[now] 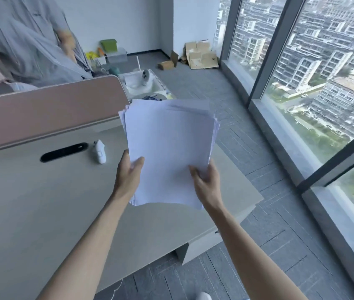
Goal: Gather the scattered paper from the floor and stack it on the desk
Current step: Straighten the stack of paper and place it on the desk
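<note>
Head view: both hands closed on a loose stack of white paper [169, 148], raised over the desk [41, 202] near its right edge. Left hand [129, 172] pinching lower left side, thumb on top; right hand [206, 180] gripping lower right corner. Sheets blank, no readable writing. White handheld device [99, 151] beside black cable grommet [64, 152]. Pink divider panel [48, 111] behind. Flattened cardboard boxes [201, 55] on floor by window.

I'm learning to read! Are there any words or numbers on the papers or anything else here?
None can be read.
Stack of paper: top sheet looks blank.
White device on the desk: no markings legible.
Cardboard boxes: any print too blurred.
</note>
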`<act>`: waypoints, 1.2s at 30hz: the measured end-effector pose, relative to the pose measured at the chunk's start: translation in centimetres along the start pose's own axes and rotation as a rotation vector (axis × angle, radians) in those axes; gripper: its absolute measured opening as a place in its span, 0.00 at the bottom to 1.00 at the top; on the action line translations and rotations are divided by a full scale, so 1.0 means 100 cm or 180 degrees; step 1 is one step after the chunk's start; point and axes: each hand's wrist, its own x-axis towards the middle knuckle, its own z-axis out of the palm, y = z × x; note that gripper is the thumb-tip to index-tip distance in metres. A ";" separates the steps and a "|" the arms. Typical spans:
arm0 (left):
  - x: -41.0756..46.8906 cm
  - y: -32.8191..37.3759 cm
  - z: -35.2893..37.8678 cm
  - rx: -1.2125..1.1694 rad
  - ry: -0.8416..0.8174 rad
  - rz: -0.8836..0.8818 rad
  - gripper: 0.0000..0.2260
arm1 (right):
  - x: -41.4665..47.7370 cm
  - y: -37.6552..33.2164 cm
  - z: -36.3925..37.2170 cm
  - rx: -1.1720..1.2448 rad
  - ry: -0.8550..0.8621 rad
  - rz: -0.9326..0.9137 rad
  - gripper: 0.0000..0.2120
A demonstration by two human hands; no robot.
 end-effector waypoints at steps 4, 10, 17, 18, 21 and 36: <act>-0.009 -0.018 -0.014 -0.0281 0.0166 -0.0096 0.10 | -0.006 0.014 0.016 0.0025 -0.0087 0.0014 0.09; -0.017 -0.039 -0.014 -0.0404 0.0364 -0.0316 0.14 | -0.009 0.033 0.030 -0.0021 -0.0119 0.0214 0.08; -0.018 -0.071 -0.028 -0.0391 0.0604 -0.0576 0.13 | -0.019 0.060 0.029 -0.0094 -0.0206 0.0392 0.18; -0.016 -0.074 -0.027 -0.0343 0.0610 -0.0640 0.12 | -0.020 0.062 0.030 -0.0116 -0.0147 0.0459 0.17; -0.009 -0.074 -0.019 -0.0381 0.0518 -0.0698 0.08 | -0.018 0.059 0.043 0.0047 -0.0068 0.0597 0.11; -0.015 -0.067 -0.012 -0.0189 0.0163 -0.0750 0.04 | -0.037 0.049 0.057 0.0100 0.0049 0.0638 0.10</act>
